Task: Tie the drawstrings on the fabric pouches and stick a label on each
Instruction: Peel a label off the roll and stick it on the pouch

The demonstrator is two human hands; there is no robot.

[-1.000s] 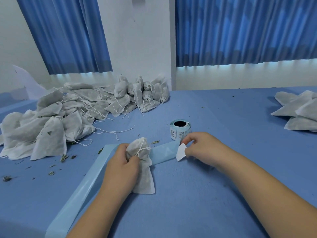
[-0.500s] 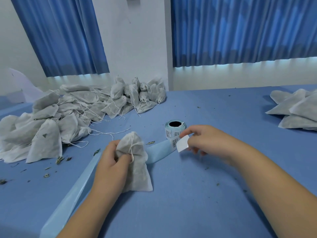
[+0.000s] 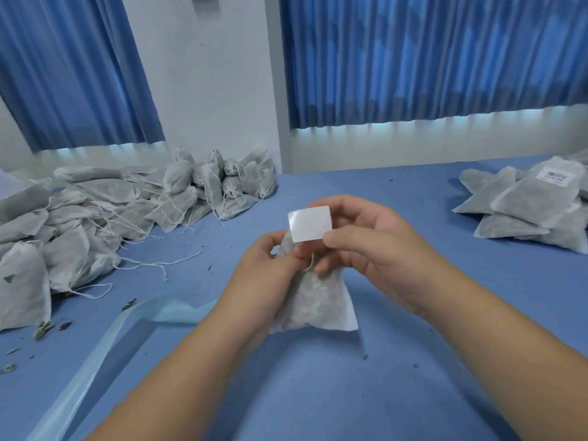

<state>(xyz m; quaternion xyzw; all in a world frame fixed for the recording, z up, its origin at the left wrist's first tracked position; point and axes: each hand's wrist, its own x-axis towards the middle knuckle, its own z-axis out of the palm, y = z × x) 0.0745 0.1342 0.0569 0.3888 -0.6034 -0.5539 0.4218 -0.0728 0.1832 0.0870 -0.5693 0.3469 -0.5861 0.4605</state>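
Where the blue table (image 3: 318, 393) runs back to a white wall (image 3: 206, 90), a left curtain (image 3: 73, 68) hangs at the upper left and a right curtain (image 3: 429, 58), also blue, spans the upper right. At the left edge a heap of grey-white pouches (image 3: 95, 224) lies with loose strings trailing, leaf crumbs (image 3: 43, 329) scattered beside it. A pale backing strip (image 3: 95, 361) runs from the lower left corner toward the centre. Just left of centre the left hand (image 3: 264, 272) curls its fingers round the neck of one pouch (image 3: 318, 303), whose flat bottom points down the frame. At centre the right hand (image 3: 375, 249) pinches a blank white label (image 3: 310, 223) between thumb and fingers, over the pouch's top; whether it touches cannot be told. At the right edge lies a smaller pile of pouches (image 3: 525, 205), one bearing a printed sticker.
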